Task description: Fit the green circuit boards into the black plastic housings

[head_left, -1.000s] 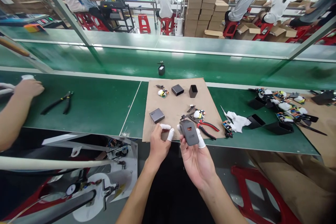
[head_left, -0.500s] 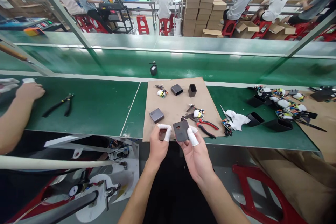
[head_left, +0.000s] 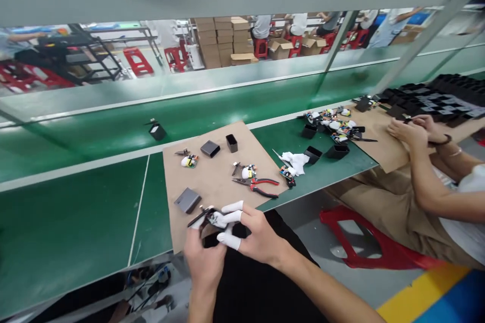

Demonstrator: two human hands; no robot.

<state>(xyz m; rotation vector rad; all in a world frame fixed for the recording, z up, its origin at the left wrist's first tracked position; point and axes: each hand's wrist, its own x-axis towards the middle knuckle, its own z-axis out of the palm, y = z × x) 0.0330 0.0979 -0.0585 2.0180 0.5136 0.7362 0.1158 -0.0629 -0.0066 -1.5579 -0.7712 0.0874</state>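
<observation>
My left hand (head_left: 206, 257) grips a small black charger housing (head_left: 215, 219) above the front of the brown cardboard sheet (head_left: 212, 181). The housing's end is uncovered, and a flat black end piece (head_left: 197, 218) sticks out to its left. White finger cots cover fingertips on both hands. My right hand (head_left: 261, 234) is at the housing's right side, fingers stretched and apart, one fingertip against or just over its opening. Close by on the cardboard are a grey closed charger case (head_left: 188, 201), red-and-black pliers (head_left: 261, 185) and a small circuit board (head_left: 248, 171) with white filler.
Farther back on the cardboard are another circuit board (head_left: 189, 161) and two dark housings. A crumpled white cloth (head_left: 296, 162) and a pile of boards (head_left: 333, 125) lie to the right. A co-worker's hands (head_left: 411, 131) are busy there. A red stool (head_left: 352, 237) stands below.
My view has swung right. The housing has passed from my right hand to my left and is turned with its end toward me. My right fingers have spread beside it.
</observation>
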